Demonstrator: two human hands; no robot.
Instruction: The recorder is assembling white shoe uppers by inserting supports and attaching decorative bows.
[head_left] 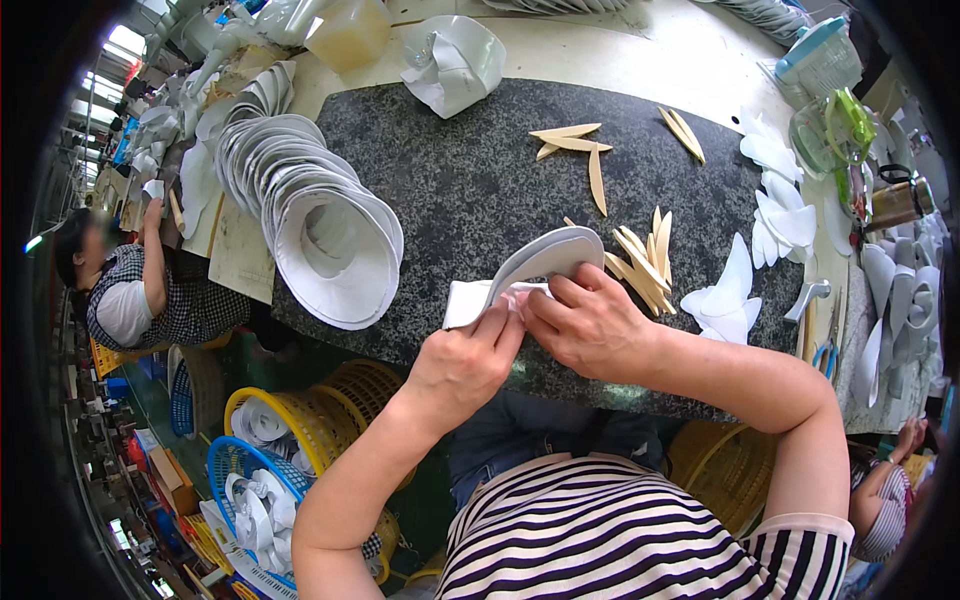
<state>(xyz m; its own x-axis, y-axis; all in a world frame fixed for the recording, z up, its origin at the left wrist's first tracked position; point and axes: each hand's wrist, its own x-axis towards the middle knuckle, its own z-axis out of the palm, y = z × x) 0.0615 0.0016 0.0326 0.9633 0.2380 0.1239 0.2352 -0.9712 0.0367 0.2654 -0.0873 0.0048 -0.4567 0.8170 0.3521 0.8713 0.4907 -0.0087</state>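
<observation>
Both of my hands grip one white curved piece (545, 252) over the near edge of the dark speckled slab (450, 160); it resembles a shoe upper. My left hand (462, 365) pinches its lower left end from below. On the right side, the fingers of my right hand (595, 322) are bent and pressed against its inner edge. What lies between the fingertips is partly hidden. Just beyond my right hand lie several slim beige pointed strips (645, 262). A long nested stack of similar white pieces (335, 250) leans to the left.
More beige strips (597, 180) lie farther back. White leaf-shaped pieces (728, 295) and a hammer (808, 298) are at right, with blue-handled scissors (826, 358). A crumpled white piece (455, 65) stands at the back. Yellow (330, 430) and blue baskets (225, 455) stand lower left. A co-worker (150, 285) sits left.
</observation>
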